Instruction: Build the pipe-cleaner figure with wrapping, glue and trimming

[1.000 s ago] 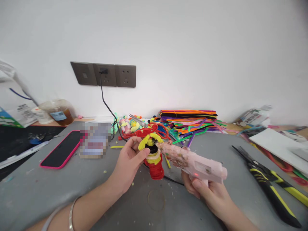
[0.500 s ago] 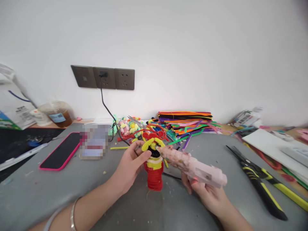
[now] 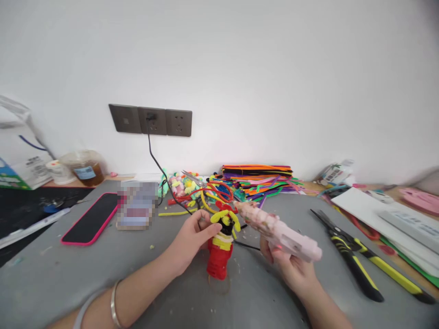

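Note:
My left hand (image 3: 195,237) grips a small figure (image 3: 219,260) of red, yellow and black fuzzy stems, with yellow loops and a red piece on top. It tilts a little over the grey mat. Wrapped round the handle of a pale pink glue gun (image 3: 283,235) is my right hand (image 3: 290,269). The gun's nozzle points up and left, just above and right of the figure's top, apart from it. A small red light glows near the handle.
Behind lie colourful stems (image 3: 257,171) and pompoms (image 3: 185,183). Black-yellow pliers (image 3: 356,265) and papers (image 3: 363,205) lie right. A pink-edged phone (image 3: 91,219), a drink cup (image 3: 87,171) and a bag (image 3: 24,155) are left. A black cord (image 3: 154,157) hangs from the wall socket (image 3: 151,121).
The glue gun's nozzle has moved off the figure's front, up and to its right. The figure has tilted and sits slightly lower. The head view has shifted a little.

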`<state>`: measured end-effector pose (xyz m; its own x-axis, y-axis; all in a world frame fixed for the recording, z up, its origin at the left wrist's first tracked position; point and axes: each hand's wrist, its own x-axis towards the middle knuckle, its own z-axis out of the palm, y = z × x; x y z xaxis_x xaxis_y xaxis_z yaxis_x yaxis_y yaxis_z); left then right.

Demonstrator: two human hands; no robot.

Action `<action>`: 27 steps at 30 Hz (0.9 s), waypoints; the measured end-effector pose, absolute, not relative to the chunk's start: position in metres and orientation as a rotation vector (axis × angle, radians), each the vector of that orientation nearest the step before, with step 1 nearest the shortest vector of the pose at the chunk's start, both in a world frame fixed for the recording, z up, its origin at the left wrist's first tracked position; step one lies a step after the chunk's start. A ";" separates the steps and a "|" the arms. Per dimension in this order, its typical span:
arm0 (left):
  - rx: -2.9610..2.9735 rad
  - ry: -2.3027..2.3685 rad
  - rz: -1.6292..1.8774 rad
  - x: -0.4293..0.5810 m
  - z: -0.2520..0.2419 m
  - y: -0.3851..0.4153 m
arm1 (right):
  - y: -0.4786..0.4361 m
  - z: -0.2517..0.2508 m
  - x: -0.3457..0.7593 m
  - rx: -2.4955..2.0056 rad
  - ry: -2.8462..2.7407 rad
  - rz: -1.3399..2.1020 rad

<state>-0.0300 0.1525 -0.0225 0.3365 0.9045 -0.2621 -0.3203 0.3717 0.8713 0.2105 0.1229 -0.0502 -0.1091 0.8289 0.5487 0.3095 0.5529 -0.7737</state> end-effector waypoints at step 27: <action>0.826 0.802 0.918 -0.033 -0.021 0.154 | 0.075 -0.022 0.284 -2.097 -1.403 0.560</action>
<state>-0.0331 0.1539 -0.0206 0.3822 0.8960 -0.2261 -0.3449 0.3653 0.8646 0.2838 0.0748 -0.0217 0.3681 0.9290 -0.0380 0.6997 -0.3037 -0.6467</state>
